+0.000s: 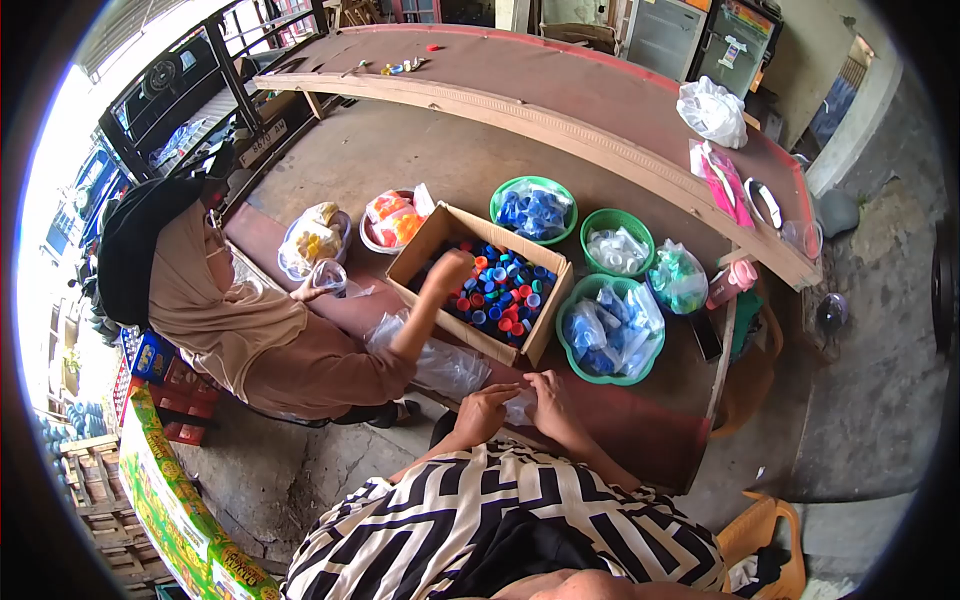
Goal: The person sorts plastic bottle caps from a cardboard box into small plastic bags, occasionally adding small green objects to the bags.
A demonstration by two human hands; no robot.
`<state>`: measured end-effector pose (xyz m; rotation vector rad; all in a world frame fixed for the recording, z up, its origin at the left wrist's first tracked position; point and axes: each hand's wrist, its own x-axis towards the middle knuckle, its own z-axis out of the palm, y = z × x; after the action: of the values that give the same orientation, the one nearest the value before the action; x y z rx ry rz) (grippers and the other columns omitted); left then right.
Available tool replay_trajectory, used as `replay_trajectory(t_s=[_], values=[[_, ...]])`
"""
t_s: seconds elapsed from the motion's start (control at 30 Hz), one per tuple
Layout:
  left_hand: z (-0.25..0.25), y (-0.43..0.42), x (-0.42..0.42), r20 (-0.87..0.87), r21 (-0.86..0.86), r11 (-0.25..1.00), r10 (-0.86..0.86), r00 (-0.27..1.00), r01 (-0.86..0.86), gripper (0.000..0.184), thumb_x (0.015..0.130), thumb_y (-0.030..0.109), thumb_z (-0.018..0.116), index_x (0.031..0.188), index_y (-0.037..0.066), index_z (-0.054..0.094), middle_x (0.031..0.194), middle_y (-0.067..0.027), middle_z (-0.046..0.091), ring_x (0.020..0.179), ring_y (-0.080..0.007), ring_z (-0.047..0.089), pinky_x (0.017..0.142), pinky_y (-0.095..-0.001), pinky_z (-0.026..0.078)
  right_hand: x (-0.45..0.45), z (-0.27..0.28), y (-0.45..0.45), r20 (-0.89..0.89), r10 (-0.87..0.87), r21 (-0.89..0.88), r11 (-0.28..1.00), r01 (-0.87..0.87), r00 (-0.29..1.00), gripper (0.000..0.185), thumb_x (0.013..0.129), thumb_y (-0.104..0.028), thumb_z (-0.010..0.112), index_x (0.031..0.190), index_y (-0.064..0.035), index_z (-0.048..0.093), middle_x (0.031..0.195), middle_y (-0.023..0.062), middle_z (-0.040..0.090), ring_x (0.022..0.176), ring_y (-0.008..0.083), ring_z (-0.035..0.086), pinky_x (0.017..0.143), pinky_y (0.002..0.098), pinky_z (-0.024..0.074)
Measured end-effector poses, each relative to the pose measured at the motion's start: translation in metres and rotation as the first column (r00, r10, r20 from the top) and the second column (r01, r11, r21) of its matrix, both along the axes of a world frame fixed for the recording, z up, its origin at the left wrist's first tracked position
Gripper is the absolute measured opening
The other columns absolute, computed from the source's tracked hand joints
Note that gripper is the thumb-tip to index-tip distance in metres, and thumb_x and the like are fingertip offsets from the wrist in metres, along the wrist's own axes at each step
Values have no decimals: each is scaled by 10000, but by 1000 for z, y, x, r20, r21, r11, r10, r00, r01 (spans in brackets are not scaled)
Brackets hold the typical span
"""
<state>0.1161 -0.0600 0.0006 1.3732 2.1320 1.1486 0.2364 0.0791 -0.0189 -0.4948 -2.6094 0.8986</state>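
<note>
- Clear plastic bag (pixel 520 408) is sitting low between two bare hands, over the near edge of the dark-red desk (pixel 640 420).
- Left hand (pixel 487 412) is curling and pinching the bag; right hand (pixel 553 405), just beside it, is pinching too, though the exact fingertip contact is too small to make out.
- Working the bag's edge looks like the step in hand; whether it's opening or closing, we cannot tell!
- Next move is calling, by my judgement, for a steady, light pinch on both sides of that thin plastic.
- Beyond, a cardboard box (pixel 470 333) is holding plastic bottle caps (pixel 497 290), a co-worker's hand (pixel 455 268) hanging above.
</note>
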Motion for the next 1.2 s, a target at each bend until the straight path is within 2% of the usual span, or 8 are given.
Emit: replay_trajectory(t_s=[0.13,0.3,0.47,0.73,0.97,1.03,1.1,1.2], values=[[22,-2,-32,26,-28,994,102,994,-101,410,711,-15,540,1086,71,684,1147,-75,658,983,-280,647,842,-355,516,-46,3,48,-50,83,-535,839,-97,995,446,816,-287,750,1120,8,607,967,104,595,820,167,627,742,313,515],[34,1,-65,112,-31,991,132,985,-130,346,760,36,598,1097,50,673,1151,-96,648,938,-301,655,827,-355,511,-119,-4,121,-182,-76,-115,992,56,980,154,865,-50,608,1009,3,603,955,141,581,822,259,635,698,356,531],[29,7,-87,43,111,987,108,993,-113,394,729,87,733,1110,16,658,1144,-124,638,901,-290,663,772,-350,523,-176,-41,164,239,-195,350,931,103,951,164,851,-35,511,960,-15,631,1009,165,595,911,328,632,768,472,521],[35,8,-112,193,-28,986,164,967,-162,479,701,100,767,1157,26,639,1194,-123,613,1023,-284,626,870,-346,491,-200,-31,161,535,-313,387,916,101,785,208,792,-87,634,994,-34,637,1046,166,598,1008,314,619,814,437,526],[27,23,-124,136,7,993,112,984,-114,508,712,61,727,1203,19,604,1262,-123,569,1068,-279,597,876,-332,479,-178,-41,179,208,-53,-31,998,61,977,319,786,-123,706,1073,-25,607,942,137,657,872,255,647,793,365,515],[29,28,-124,186,-27,994,108,977,-105,498,718,47,704,1203,3,599,1266,-133,562,949,-254,645,815,-321,502,-167,-20,169,92,38,-682,731,35,995,299,816,-143,712,1051,-6,587,941,93,645,868,166,638,753,315,512],[29,33,-122,243,-48,994,111,964,-102,488,724,34,686,1204,4,600,1272,-123,560,874,-213,659,749,-303,514,-151,15,140,-183,78,-757,625,-191,980,258,879,-148,669,1072,-13,565,935,39,629,873,118,611,755,269,505],[32,36,-112,283,-43,994,109,953,-101,483,725,5,650,1205,-5,597,1270,-115,561,735,-161,666,646,-278,524,-126,57,95,-184,154,-720,651,-240,971,233,855,-147,690,1029,-42,575,943,22,633,861,99,605,741,269,501]])
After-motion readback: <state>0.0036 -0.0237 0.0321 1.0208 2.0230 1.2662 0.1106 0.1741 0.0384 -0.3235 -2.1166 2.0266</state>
